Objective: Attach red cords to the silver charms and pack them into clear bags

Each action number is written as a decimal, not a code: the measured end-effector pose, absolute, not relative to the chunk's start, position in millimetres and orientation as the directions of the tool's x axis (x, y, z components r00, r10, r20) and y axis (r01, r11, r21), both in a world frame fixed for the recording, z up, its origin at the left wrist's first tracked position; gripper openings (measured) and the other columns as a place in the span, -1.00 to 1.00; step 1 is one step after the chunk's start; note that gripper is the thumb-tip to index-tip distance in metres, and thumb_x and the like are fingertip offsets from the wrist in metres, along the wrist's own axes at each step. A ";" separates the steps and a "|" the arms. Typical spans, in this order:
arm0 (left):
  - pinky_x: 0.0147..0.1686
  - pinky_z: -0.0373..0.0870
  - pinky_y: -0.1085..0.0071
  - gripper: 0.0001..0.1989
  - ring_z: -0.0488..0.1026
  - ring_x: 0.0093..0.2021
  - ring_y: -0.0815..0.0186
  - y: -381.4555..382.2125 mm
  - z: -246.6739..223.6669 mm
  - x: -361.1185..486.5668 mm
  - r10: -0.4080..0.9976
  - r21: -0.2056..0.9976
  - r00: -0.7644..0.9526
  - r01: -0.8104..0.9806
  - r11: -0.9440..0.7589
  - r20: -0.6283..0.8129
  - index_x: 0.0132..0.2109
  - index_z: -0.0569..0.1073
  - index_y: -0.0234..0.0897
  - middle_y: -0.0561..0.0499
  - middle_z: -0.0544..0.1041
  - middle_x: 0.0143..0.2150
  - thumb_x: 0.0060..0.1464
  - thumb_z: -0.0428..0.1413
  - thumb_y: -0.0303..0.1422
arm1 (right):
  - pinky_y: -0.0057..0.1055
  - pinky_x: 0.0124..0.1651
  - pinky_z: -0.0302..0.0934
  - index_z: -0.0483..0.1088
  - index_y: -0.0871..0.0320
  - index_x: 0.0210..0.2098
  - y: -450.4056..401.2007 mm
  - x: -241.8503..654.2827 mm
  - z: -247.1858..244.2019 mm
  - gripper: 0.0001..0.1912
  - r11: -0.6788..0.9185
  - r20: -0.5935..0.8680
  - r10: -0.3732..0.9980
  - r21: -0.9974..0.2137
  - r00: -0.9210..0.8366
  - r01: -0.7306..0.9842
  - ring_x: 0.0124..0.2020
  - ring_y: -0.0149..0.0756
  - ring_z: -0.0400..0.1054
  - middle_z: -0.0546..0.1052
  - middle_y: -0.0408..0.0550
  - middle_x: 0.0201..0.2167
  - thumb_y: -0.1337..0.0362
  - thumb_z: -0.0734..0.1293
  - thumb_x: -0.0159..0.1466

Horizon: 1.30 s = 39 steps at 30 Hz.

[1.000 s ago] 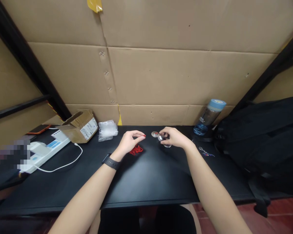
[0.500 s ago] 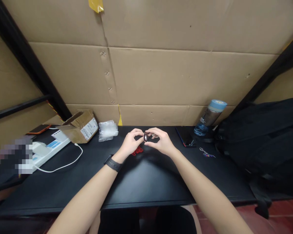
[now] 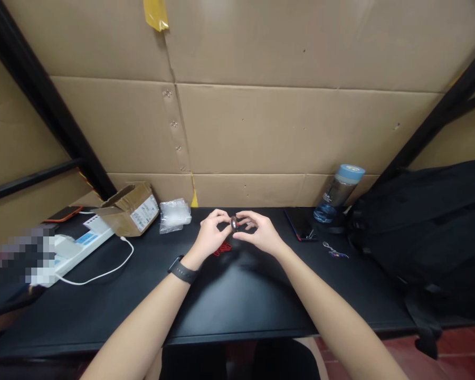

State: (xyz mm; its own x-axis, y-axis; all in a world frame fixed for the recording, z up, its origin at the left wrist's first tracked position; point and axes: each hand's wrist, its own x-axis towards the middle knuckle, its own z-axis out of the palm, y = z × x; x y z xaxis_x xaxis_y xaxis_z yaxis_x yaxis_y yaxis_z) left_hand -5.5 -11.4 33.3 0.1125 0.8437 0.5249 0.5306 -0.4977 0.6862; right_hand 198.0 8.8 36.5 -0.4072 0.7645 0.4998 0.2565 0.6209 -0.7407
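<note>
A small, dark, shiny round disc [image 3: 234, 224] is held on edge between my two hands, just above the table. My left hand [image 3: 212, 230] is closed on its left side, thumb and fingertips together at the rim. From the other side my right hand [image 3: 259, 230] curves around it, with the fingertips at the top and the thumb at the bottom edge. A tangle of red cord [image 3: 222, 249] lies on the black table under my left hand, partly covered by it. Whether the cord joins the disc cannot be seen.
At the left are an open cardboard box [image 3: 132, 208], a clear plastic bag [image 3: 174, 215], and a white power strip [image 3: 77, 253] with a white cable. To the right lie a phone [image 3: 298, 224], a small keychain [image 3: 335, 252], a blue-capped bottle [image 3: 338, 194] and a black backpack [image 3: 423, 237].
The disc has turned slightly and shifted a little to the left in my fingers. Both hands stay in nearly the same place, and the camera view has tilted slightly.
</note>
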 end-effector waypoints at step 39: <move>0.03 0.25 0.08 -0.63 0.32 0.17 -0.13 10.6 32.6 -165.8 0.944 0.334 -0.125 0.943 0.016 0.306 0.03 0.56 -0.10 -0.12 0.47 0.17 0.03 0.20 -0.28 | -0.17 0.10 0.14 0.46 0.05 0.10 34.3 224.8 15.7 -0.67 0.515 0.269 0.848 -0.218 -0.456 0.829 0.15 -0.08 0.28 0.43 0.09 0.20 0.25 0.18 0.45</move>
State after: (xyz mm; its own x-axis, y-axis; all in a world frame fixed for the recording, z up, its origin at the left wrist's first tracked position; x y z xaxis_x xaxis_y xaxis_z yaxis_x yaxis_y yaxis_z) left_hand -165.8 10.6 32.6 -0.1249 0.9437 0.3064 0.9425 0.0164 0.3337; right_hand 224.8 34.3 15.7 -0.4562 0.8483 0.2690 0.8290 0.5150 -0.2182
